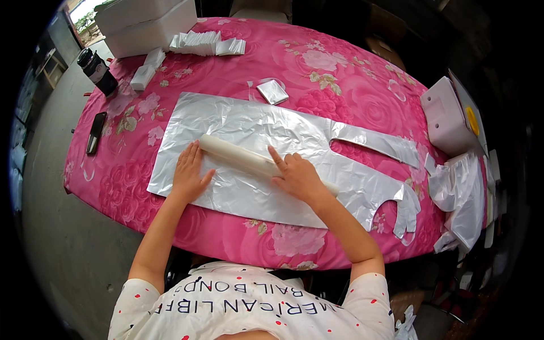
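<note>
A thin, shiny white plastic sheet (249, 122) lies spread over the table, cut into strap-like strips and curved openings at its right end, much like an apron. Across its middle rests a pale, smooth tube (238, 154), slanting down to the right. My left hand (191, 173) lies flat on the sheet with fingers stretched out, its fingertips beside the tube's left end. Over the tube's right half is my right hand (296, 174), index finger extended and the others slightly bent and apart. Part of the tube is hidden beneath this hand.
A pink floral tablecloth (249, 48) covers the table. A folded silvery packet (272, 92) lies just beyond the sheet. White folded stacks (195, 42) sit by a white foam box (147, 28). A dark bottle (97, 72) and phone (96, 132) are left; crumpled plastic (462, 192) is right.
</note>
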Demonstrator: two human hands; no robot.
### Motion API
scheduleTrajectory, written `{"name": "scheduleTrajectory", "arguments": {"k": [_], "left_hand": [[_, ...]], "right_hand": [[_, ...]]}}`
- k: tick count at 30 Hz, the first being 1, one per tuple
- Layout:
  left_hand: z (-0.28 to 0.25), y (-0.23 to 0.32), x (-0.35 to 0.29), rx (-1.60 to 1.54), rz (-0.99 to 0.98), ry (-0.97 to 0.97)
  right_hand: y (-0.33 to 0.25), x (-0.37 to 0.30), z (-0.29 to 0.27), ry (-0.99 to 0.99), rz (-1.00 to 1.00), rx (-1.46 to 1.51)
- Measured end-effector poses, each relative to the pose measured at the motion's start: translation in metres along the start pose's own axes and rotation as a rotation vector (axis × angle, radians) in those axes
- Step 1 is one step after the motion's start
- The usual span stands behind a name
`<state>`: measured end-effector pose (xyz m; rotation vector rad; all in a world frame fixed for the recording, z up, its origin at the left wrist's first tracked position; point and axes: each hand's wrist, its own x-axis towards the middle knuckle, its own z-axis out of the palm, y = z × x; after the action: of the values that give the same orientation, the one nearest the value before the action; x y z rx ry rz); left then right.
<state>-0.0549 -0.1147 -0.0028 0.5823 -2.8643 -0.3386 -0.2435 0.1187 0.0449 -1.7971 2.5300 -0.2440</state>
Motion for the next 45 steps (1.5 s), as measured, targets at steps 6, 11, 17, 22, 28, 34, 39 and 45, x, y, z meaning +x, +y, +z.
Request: {"name": "scheduleTrajectory", "arguments": {"k": [6, 11, 17, 22, 28, 34, 39, 45], "left_hand": [[-0.001, -0.007, -0.006, 0.032, -0.025, 0.02], [-0.001, -0.035, -0.009, 0.11, -0.089, -0.018], [0.002, -0.034, -0.009, 0.133, -0.085, -0.016], [0.0, -0.033, -0.009, 0.124, -0.117, -0.036], [0.001, -0.035, -0.01, 0.128, -0.097, -0.026], [0.0, -0.036, -0.01, 0.13, -0.074, -0.021], [0.002, -0.037, -0.008, 0.113, -0.049, -0.024], [0.0, 0.003, -0.001, 0.079, 0.135, 0.117]], "right_hand": [[-0.082, -0.006, 0.012, -0.128, 0.118, 0.433], [-0.136, 0.043, 0.023, -0.031, 0.201, 0.516], [-0.122, 0.029, 0.017, -0.165, 0.359, 0.266], [-0.044, -0.033, 0.001, -0.107, 0.593, 0.102], [0.079, -0.116, -0.022, -0.088, 0.926, -0.156], [0.18, -0.209, -0.038, -0.067, 1.176, -0.31], [0.226, -0.26, -0.044, -0.027, 1.342, -0.376], [0.106, -0.188, -0.058, 0.293, 1.021, 0.391]]}}
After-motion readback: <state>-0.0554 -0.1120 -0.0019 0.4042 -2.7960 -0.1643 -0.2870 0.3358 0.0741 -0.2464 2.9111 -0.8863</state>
